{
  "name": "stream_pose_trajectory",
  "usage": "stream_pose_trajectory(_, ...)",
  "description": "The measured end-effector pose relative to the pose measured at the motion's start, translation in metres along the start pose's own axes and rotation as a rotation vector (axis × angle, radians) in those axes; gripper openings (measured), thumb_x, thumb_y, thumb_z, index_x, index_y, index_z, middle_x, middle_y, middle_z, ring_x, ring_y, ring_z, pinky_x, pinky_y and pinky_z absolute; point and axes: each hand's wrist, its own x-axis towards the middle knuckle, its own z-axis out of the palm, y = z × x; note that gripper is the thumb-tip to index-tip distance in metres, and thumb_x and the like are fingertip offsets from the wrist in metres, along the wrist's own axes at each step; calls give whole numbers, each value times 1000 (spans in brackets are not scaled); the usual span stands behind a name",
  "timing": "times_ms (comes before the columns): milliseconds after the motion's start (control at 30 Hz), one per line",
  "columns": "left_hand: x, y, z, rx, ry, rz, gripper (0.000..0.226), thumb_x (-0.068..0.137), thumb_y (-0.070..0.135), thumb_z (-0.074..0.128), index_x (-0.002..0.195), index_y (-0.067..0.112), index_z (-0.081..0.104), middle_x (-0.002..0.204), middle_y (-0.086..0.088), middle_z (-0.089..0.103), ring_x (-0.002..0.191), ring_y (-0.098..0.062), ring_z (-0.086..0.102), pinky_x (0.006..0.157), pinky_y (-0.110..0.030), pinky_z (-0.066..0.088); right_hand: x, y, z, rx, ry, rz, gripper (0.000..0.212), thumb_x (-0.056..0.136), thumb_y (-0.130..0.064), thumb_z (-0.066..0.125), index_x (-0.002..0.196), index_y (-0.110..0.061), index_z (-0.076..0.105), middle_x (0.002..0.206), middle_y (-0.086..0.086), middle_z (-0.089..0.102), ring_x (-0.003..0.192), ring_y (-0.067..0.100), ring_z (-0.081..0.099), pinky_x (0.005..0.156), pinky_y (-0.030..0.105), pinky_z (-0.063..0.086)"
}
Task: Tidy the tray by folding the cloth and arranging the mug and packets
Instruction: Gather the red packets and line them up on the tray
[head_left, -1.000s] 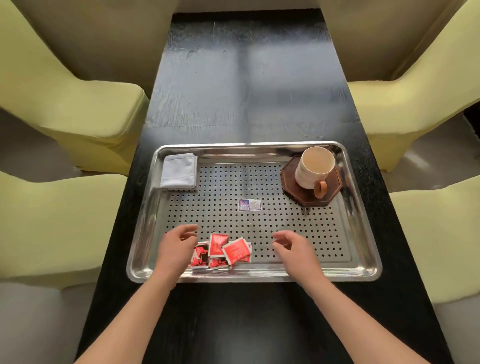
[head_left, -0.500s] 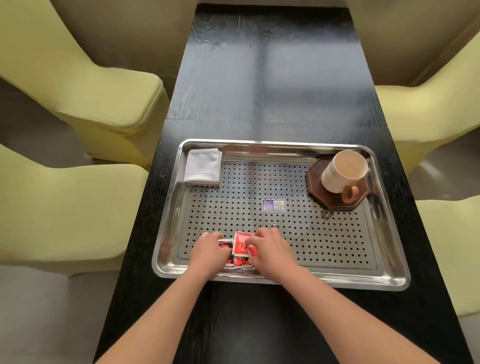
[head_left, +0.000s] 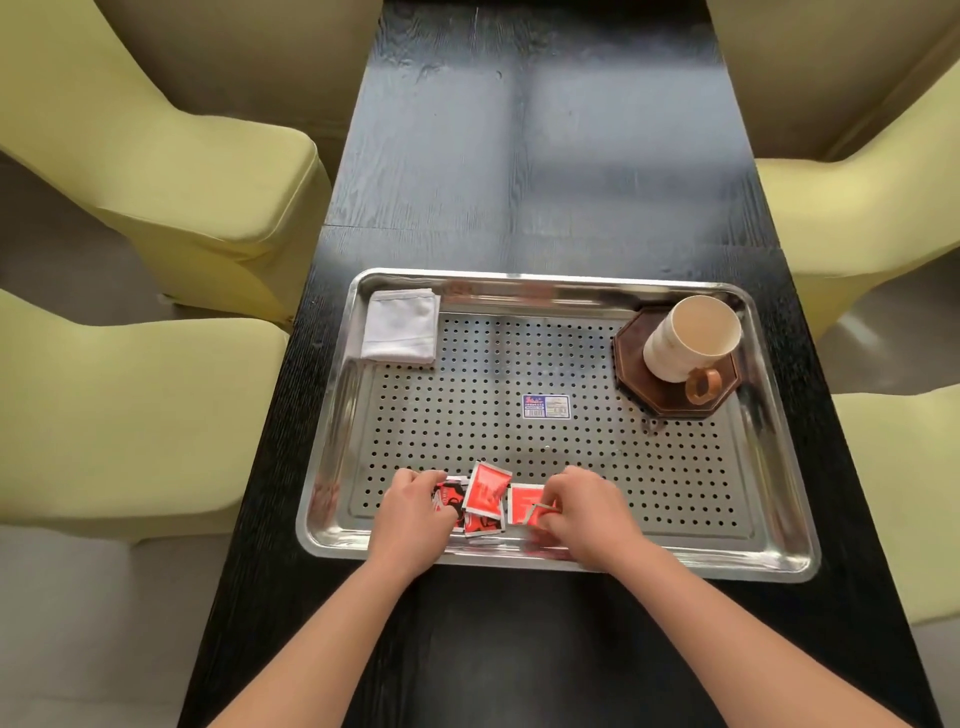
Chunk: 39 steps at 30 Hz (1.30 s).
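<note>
My hands have moved apart; my right hand (head_left: 589, 512) pinches a red packet (head_left: 523, 501), and my left hand (head_left: 413, 514) seemingly grips a black-red packet (head_left: 451, 496).

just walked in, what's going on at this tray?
A person is handling the red packets at the near edge of the tray: the left hand grips some, the right hand pinches one. The cloth lies folded in the far left corner. The mug stands on a brown coaster at far right.

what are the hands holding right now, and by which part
The right hand pinches a red packet by its right edge. The left hand grips the left end of the packet pile.
</note>
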Motion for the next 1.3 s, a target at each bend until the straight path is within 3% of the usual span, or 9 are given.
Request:
stream_pose_trajectory(200,-1,-3,1,-32,13,16,49,90,17,60,138,20,53,121,1,50,95,-12,57,80,-27,48,-15,28,-24,165,261,33,7,86,-17,72,85,-24,71,89,-11,60,90,14,52,71,31,46)
stream_pose_trajectory(367,-5,-5,2,-59,23,17,46,90,17,59,135,20,56,113,4,47,89,-8,58,76,-26,50,-25,31,-16,-19,-25,-65,12,83,-18,71,89,-29,74,99,-13,55,98,11,46,81,33,52)
stream_pose_trajectory(467,-7,-4,3,-55,20,23,46,90,16,59,136,20,55,113,3,48,88,-9,59,76,-26,53,-19,25,-20,62,50,25,17,78,-17,65,81,-30,75,91,-15,60,94,12,49,77,32,51)
stream_pose_trajectory(633,-8,-2,6,-14,24,37,48,89,17,59,136,24,54,111,4,48,89,-11,56,77,-27,52,4,-21,-3,150,53,-72,50,85,-34,68,133,-29,57,122,-10,58,116,13,49,94,33,49)
stream_pose_trajectory(733,-10,-2,7,3,25,42,48,88,18,59,135,24,56,107,3,48,92,-13,54,79,-29,52,17,-43,13,22,-32,-175,66,79,-51,73,138,-30,50,129,-6,50,120,19,43,96,39,48)
stream_pose_trajectory(867,-12,-4,8,6,30,24,47,89,19,60,136,23,56,110,5,48,97,-12,53,83,-28,53,24,-51,27,-121,3,-238,49,80,-47,72,117,-17,60,117,1,49,109,24,45,86,37,49)
stream_pose_trajectory(1033,-12,-6,9,19,24,31,47,89,20,59,136,20,56,111,6,46,98,-11,52,80,-27,52,27,-49,16,32,56,-236,32,102,-32,47,112,-11,69,105,4,59,101,25,57,82,36,50)
stream_pose_trajectory(1167,-11,-7,8,-8,23,49,47,89,17,57,136,21,54,110,6,46,98,-11,52,76,-23,47,28,-36,-10,328,38,-71,18,97,-22,62,112,-20,72,91,-6,59,87,17,58,77,30,45)
stream_pose_trajectory(1300,-12,-8,8,-50,54,51,48,89,13,57,136,22,54,116,5,52,100,-12,55,79,-24,48,32,-43,-19,273,-128,-103,23,94,-20,66,117,-22,63,90,-5,63,86,17,60,79,33,49)
